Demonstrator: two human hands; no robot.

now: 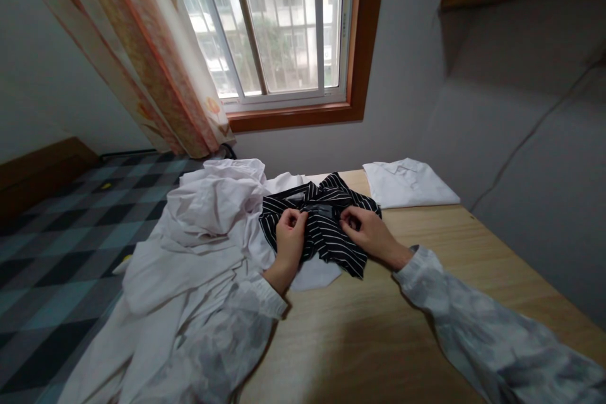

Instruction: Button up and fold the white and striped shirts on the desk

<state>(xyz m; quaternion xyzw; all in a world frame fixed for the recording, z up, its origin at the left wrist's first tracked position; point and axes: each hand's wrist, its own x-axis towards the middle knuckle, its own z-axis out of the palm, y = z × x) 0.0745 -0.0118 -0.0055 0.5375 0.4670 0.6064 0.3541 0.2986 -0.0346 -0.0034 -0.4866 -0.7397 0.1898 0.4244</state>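
A black garment with white stripes (pixel 329 243), possibly a shirt, lies bunched over the wooden table and the edge of some white cloth. My left hand (pixel 290 240) pinches its left part between thumb and fingers. On the other side, my right hand (pixel 372 233) pinches the fabric in the same way. Between the two hands shows a small dark, slightly shiny patch (pixel 323 211); I cannot tell what it is. Part of the garment is hidden behind my fingers.
White clothes (pixel 208 221) are heaped left of the garment, spilling toward the checked bed (pixel 57 265). A folded white shirt (pixel 411 183) lies at the table's back right. The wooden table (pixel 473 259) meets walls behind. A curtain (pixel 165 63) hangs beside the window.
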